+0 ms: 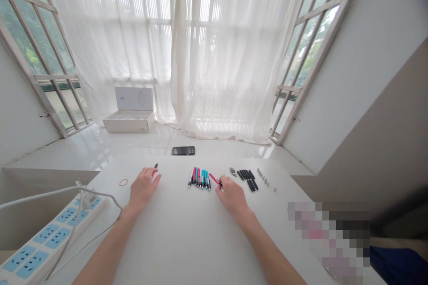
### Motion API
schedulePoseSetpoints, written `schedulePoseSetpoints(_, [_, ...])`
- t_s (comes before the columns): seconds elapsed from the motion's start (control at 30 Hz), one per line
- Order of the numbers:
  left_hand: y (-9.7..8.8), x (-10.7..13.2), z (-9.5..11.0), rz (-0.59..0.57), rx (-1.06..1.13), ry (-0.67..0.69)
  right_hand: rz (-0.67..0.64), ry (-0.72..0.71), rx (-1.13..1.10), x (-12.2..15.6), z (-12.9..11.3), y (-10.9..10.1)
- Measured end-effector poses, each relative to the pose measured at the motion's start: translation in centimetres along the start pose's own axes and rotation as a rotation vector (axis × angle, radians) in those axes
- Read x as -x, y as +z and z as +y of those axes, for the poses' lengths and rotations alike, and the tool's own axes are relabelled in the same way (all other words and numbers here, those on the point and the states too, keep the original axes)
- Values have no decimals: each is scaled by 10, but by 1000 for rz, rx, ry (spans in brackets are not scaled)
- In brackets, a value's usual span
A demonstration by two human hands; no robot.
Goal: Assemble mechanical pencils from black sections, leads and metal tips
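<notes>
My left hand (143,185) is closed around a slim pen (154,168); its dark end and a bit of pink show past the fingers. To the right, my right hand (231,192) has its fingertips pinched at the lower end of a pink pen barrel (213,178), with a small black part beside them. Thin pen refills (222,171) lie just beyond its knuckles, partly hidden. Between the hands, a row of pink, white and teal pens (199,179) rests on the white table (180,231).
Right of my right hand lie small grey parts (233,172), black tubular grips (246,174) and grey cone-shaped tips (263,177). A phone (183,150) and open white box (129,121) sit behind. At left are a rubber band (123,182) and corded power strip (50,236).
</notes>
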State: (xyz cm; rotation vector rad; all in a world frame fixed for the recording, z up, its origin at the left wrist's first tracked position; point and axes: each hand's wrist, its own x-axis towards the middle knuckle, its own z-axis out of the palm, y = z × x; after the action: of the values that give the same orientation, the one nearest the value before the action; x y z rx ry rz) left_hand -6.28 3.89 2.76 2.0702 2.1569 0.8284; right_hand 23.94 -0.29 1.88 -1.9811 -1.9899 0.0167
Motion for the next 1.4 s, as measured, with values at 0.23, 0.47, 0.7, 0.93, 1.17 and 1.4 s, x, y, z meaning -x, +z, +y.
schedulePoseSetpoints(0.23, [6, 31, 59, -348, 592, 190, 188, -11, -376, -3, 7, -13])
schedulePoseSetpoints(0.47, [14, 55, 86, -490, 1215, -173, -103, -101, -916, 17, -40, 2])
schedulePoseSetpoints(0.7, [0, 44, 80, -383, 1406, -194, 95, -223, -597, 0, 0, 4])
schedulePoseSetpoints(0.93, [-10, 48, 83, -542, 1200, -36, 142, 117, -111, -17, 53, 7])
schedulePoseSetpoints(1.17, [5, 59, 87, -643, 1137, 52, 54, 172, 108, -18, 38, 11])
schedulePoseSetpoints(1.4, [4, 58, 88, -635, 1093, 80, 121, 166, -165, -19, 48, 10])
